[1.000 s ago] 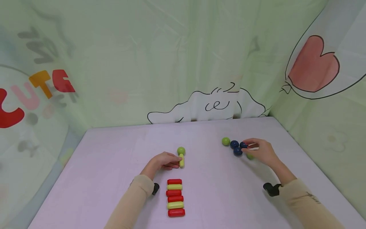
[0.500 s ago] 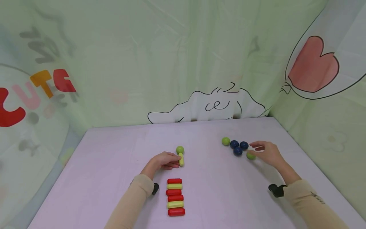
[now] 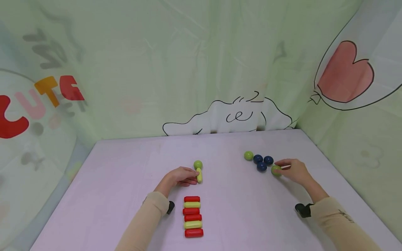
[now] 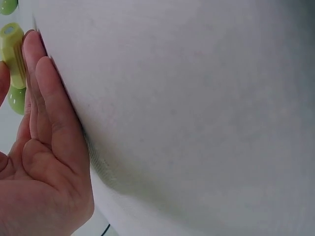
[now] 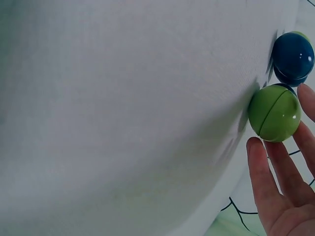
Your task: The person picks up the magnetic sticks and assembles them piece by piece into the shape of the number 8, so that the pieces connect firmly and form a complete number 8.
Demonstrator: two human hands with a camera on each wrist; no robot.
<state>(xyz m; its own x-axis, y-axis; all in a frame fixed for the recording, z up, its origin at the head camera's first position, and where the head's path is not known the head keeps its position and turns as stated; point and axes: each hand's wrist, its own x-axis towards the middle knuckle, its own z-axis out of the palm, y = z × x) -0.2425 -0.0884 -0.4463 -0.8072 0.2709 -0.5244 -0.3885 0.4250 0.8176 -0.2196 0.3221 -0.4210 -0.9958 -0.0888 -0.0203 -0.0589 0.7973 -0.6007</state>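
My left hand [image 3: 182,175] rests on the table and pinches a short yellow stick [image 3: 199,177] between thumb and fingers. In the left wrist view the stick [image 4: 15,56] is faceted, with a pale round spot on its end. One green ball [image 3: 198,164] sits against its far end. On the right, my right hand [image 3: 296,171] has thumb and fingers around another green ball [image 3: 276,170]. That ball [image 5: 274,113] shows a seam line in the right wrist view. Just left of it lie dark blue balls [image 3: 261,167], clustered with a further green ball [image 3: 248,156].
Nearer the front edge, red and yellow sticks [image 3: 192,218] lie side by side in a column, to the right of my left sleeve. The pale table [image 3: 141,153] ends at printed cloth walls [image 3: 141,87] at the back and sides.
My right hand has come off the rightmost blue ball, drawn back to the right, and closed around the green ball beside it. The left hand stays almost still on the yellow stick.
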